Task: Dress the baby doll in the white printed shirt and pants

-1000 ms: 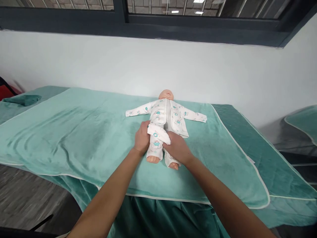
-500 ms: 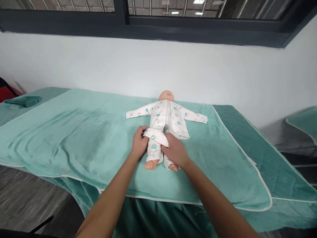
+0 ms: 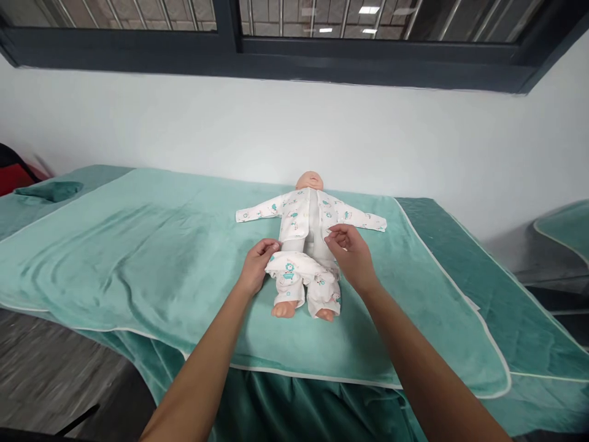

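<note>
1. White printed trousers [image 3: 291,278] lie bunched about the legs of the doll [image 3: 313,224], below the open jacket [image 3: 293,215]; the bare feet [image 3: 284,309] poke out toward me.
2. Their waistband [image 3: 304,259] runs crosswise between my hands, while the doll's long axis points away from me, head [image 3: 309,180] toward the wall [image 3: 294,129].
3. My left hand [image 3: 257,265] is nearer: the band's left end sits just beside its fingers, slightly to my side of them. Thumb and fingertips are close together; I cannot tell whether they pinch cloth.
4. My right hand [image 3: 352,255] is farther up, by the jacket's lower front, thumb and forefinger nearly meeting; whether they hold its edge I cannot tell. From them, the trousers lie leftward and toward me.
5. Mint blanket [image 3: 184,245] stretches wide leftward; its piped edge [image 3: 322,378] runs between the feet and me.
</note>
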Demonstrator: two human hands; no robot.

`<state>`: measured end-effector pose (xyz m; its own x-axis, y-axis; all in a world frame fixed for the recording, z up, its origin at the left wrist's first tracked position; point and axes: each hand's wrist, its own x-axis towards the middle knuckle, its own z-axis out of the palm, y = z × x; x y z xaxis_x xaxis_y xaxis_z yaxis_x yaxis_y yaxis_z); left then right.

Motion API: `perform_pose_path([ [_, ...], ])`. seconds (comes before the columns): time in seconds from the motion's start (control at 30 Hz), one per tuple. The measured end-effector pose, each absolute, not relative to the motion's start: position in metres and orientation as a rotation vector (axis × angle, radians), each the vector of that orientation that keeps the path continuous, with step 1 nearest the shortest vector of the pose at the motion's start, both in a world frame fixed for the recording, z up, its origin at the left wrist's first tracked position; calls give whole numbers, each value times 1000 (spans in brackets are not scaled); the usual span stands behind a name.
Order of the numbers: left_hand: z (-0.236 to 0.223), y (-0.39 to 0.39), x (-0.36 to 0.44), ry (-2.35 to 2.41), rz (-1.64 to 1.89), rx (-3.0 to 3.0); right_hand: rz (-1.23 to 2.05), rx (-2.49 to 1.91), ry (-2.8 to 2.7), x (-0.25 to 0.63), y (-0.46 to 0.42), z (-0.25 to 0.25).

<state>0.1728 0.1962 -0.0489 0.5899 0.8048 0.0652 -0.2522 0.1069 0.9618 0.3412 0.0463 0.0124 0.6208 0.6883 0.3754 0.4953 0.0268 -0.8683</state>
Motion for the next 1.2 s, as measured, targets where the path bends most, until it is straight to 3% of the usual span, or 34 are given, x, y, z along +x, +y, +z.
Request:
perform_pose_path([
  [0.1, -51, 199, 180, 546, 885, 1336, -84, -1970, -1118, 347, 58, 3],
  [0.33, -51, 218, 202, 479, 989, 1938, -170, -2387, -1261, 350, 83, -1],
  [0.5, -48, 222, 208, 441, 1087, 2128, -71, -2145, -1159, 363, 86, -11],
  [0.73, -51, 227, 207, 841, 1236, 1833, 127, -1561, -768, 385, 80, -31],
  [1.0, -47, 239, 225, 756, 1179, 1810, 218, -1606, -861, 382, 76, -32],
  [1.2, -48, 261, 212, 953, 1487, 1361, 175, -1478, -623, 386, 72, -24],
])
